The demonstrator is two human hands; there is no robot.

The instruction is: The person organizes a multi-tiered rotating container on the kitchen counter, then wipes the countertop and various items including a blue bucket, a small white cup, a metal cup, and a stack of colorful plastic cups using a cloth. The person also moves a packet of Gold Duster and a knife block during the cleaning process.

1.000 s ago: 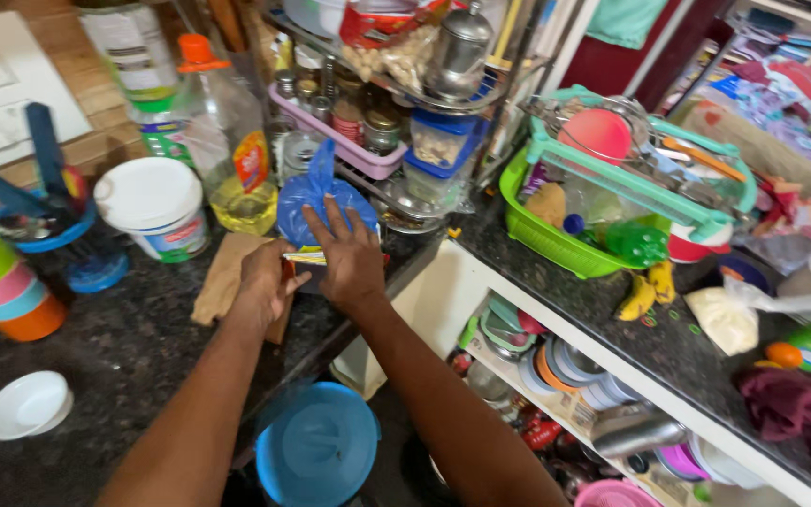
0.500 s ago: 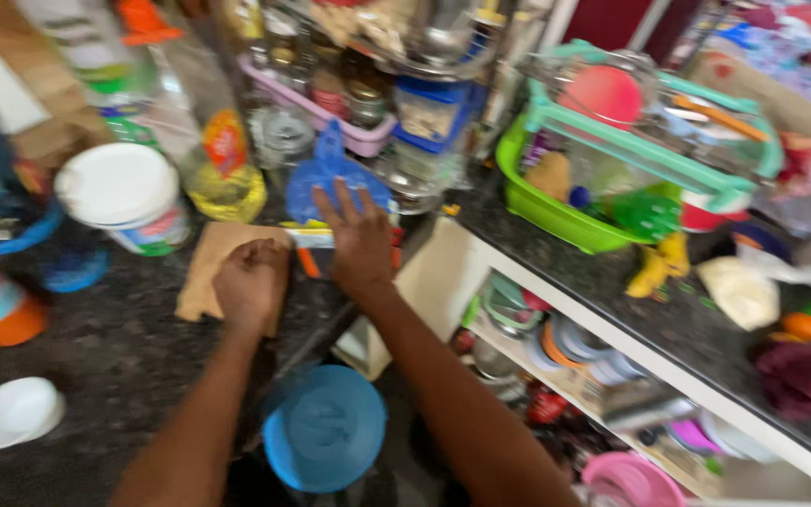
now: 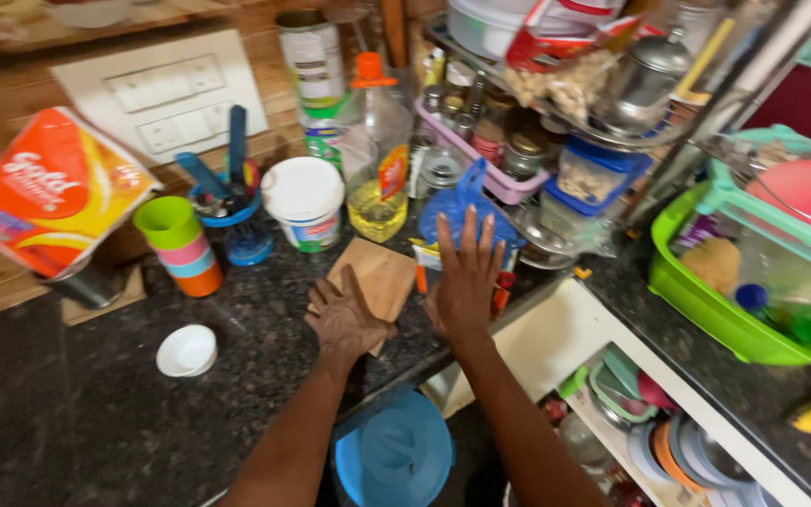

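A small wooden cutting board [image 3: 379, 274] lies on the dark speckled counter [image 3: 96, 413]. My left hand [image 3: 347, 319] rests flat on the board's near corner, fingers spread, holding nothing. My right hand [image 3: 466, 277] is open with fingers apart, just right of the board, over a flat packet [image 3: 499, 291] and in front of a blue plastic bag [image 3: 462, 208]. Neither hand grips anything.
Behind the board stand an oil bottle [image 3: 377, 160], a white tub [image 3: 304, 202], stacked coloured cups [image 3: 180, 246] and a blue utensil holder [image 3: 232, 202]. A small white bowl [image 3: 187, 350] lies left. A green dish basket [image 3: 753, 282] sits right; a blue bucket lid [image 3: 396, 451] is below.
The view swung left and pulled back. My left hand opened flat on the board's near corner, and my right hand lifted slightly with fingers spread.
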